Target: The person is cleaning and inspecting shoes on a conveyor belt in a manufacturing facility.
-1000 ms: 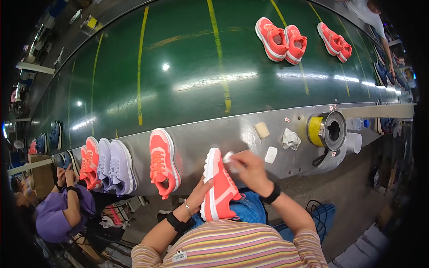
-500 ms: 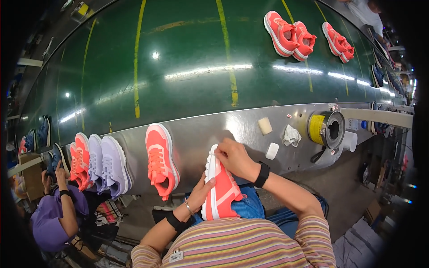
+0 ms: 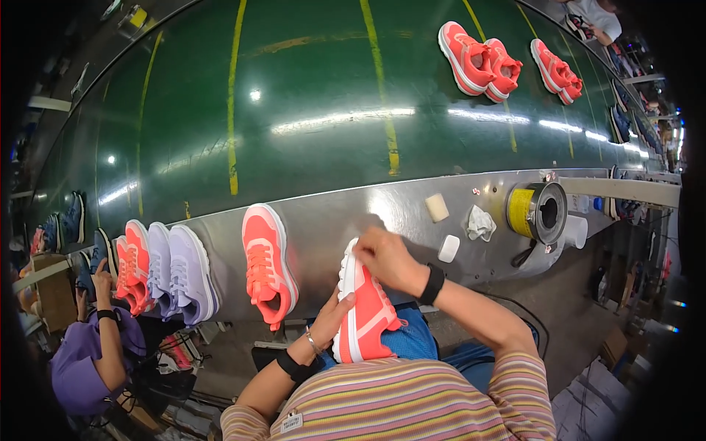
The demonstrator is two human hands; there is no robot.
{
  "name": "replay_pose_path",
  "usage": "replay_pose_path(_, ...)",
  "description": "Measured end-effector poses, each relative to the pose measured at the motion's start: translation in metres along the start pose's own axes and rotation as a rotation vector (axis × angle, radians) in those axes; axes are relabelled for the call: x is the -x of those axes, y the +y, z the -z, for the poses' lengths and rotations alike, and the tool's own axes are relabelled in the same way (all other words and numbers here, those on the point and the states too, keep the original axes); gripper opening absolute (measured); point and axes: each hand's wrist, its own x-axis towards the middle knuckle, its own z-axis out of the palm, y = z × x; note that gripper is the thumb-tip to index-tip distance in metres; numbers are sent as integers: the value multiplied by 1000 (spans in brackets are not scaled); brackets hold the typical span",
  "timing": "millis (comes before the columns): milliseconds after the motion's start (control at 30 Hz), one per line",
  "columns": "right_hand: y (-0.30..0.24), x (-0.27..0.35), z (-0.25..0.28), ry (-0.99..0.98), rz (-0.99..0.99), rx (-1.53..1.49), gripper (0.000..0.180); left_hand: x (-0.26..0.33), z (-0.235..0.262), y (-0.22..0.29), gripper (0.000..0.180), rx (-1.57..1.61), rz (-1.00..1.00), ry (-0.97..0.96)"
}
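A coral sneaker (image 3: 376, 317) with a white sole stands tilted close to my body, toe away from me and sole turned leftward. My left hand (image 3: 331, 321) grips it around the side, thumb lying across the sole edge. At the toe my right hand (image 3: 387, 257) has its fingers bent and pinched together against the upper's edge by the sole. Whatever sits between those fingertips, if anything, is hidden. On the metal bench to the left rests another coral sneaker (image 3: 268, 257), laces up and toe pointing away.
Farther left are lavender sneakers (image 3: 190, 272) and coral ones (image 3: 132, 261), with a co-worker in purple (image 3: 95, 360) beyond. Right of my hands lie a cream block (image 3: 437, 208), a white block (image 3: 448, 248), crumpled tissue (image 3: 481, 223) and a yellow-labelled can (image 3: 521, 212). A green belt (image 3: 309, 81) carries coral sneakers (image 3: 471, 62).
My right hand stays at the toe with barely any shift, and my left hand keeps its grip. At far left the co-worker's hands have moved. The whole view has drifted slightly.
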Motion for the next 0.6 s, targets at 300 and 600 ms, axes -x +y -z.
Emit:
replay_pose_path(300,-2,-6,0,5,-4,66,4,2,1,2,63,32,52,-10)
replay_pose_path(600,-23,33,-6,-101,201,-4,13,4,1,0,56,27,-19,19)
